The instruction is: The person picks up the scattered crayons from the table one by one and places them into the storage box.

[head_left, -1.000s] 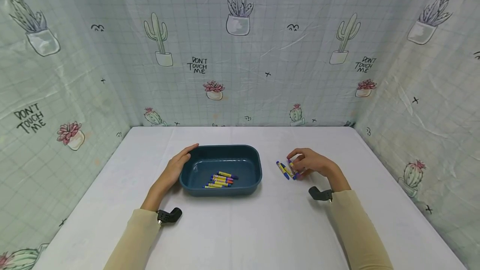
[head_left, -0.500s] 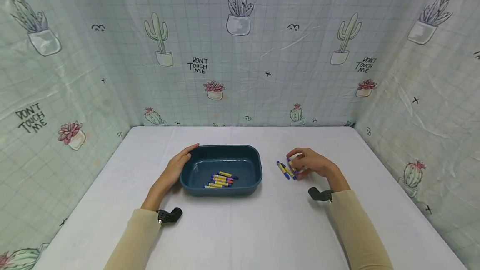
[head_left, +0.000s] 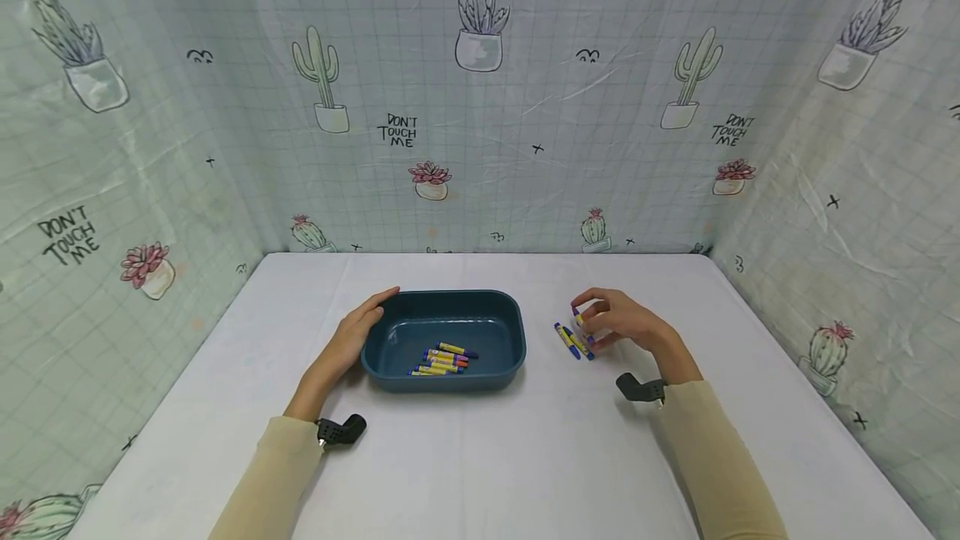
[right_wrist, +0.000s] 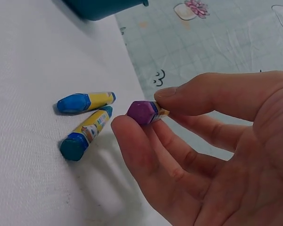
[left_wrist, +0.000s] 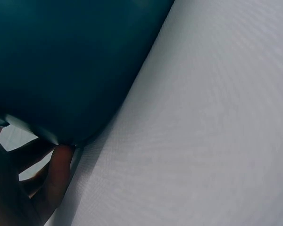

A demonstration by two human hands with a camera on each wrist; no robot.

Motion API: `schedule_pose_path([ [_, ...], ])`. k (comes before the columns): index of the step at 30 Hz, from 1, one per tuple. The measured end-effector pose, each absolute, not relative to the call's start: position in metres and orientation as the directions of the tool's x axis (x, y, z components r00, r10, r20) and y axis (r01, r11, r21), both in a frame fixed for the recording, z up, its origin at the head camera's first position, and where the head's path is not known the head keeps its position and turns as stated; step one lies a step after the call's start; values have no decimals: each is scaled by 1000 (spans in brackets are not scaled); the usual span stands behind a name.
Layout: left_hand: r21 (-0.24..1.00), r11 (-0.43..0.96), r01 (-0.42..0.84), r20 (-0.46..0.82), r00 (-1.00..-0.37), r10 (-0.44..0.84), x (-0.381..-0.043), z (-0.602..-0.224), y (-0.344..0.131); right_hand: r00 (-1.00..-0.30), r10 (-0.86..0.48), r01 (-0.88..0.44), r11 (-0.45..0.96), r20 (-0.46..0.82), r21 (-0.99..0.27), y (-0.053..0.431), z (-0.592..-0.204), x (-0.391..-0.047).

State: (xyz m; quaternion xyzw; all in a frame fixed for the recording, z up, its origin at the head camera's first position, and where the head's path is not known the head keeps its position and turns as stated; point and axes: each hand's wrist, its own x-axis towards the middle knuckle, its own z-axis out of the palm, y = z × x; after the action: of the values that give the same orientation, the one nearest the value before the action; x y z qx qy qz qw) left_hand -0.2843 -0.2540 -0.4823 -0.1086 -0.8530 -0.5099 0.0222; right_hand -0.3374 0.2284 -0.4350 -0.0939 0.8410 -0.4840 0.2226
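Observation:
A dark teal rectangular tray [head_left: 444, 384] stands on the white table, several crayons [head_left: 445, 362] with yellow wrappers lying in it. My left hand [head_left: 352, 336] holds the tray at its left side near the far corner; its thumb [left_wrist: 61, 169] touches the rim. To the right, my right hand [head_left: 622, 322] pinches a purple crayon [right_wrist: 142, 113] between thumb and fingertips, just above the table. Beside that hand lie two more crayons, a blue crayon [right_wrist: 75, 102] and a teal-tipped crayon [right_wrist: 82, 136], close together on the cloth.
White cloth covers the table [head_left: 487, 465]. A curtain [head_left: 525, 107] printed with cacti rises behind it and along both sides. Each wrist wears a black camera, one near the tray's front left and one right of the loose crayons.
My right hand has lifted slightly, raising the purple crayon from beside the other two, which stay put. The left hand and tray keep their places.

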Motion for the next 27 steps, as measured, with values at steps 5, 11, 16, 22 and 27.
schedule_pose_path([
  [5,855,477,205,146,-977,157,-285,-482,-254,-889,-376,38,507,-261,-861,226,-430,-335],
  [11,855,474,211,154,-976,156,-285,-482,-253,-882,-423,-25,480,-206,-877,224,-425,-335],
  [16,855,468,223,166,-973,160,-286,-483,-253,-874,-451,-57,466,-182,-883,221,-420,-335],
  [22,858,472,202,139,-976,166,-276,-468,-247,-861,-481,-95,470,-164,-878,208,-405,-338],
  [27,855,475,206,139,-975,172,-273,-460,-245,-843,-521,-167,486,-131,-858,191,-387,-340],
])
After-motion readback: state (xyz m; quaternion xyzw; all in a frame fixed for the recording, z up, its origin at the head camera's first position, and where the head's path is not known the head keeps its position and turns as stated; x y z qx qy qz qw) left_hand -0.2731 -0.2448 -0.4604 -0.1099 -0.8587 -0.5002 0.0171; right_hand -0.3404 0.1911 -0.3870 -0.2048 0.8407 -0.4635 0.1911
